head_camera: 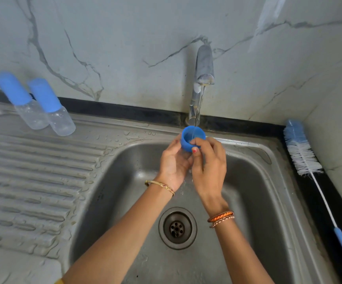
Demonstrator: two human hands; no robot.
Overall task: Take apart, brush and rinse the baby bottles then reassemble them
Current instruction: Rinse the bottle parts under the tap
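Sink [258, 181]: steel, tap [204, 64] running.
Cap [192, 138]: blue, under the stream.
Grip: left hand [173, 160] and right hand [209, 162] both pinch it.
Risk: wet cap slips (drain [177, 228] below).

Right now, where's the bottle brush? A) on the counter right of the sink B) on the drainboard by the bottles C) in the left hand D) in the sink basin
A: the brush lies on the dark counter right of the sink, untouched, while both hands hold the blue cap under the tap.
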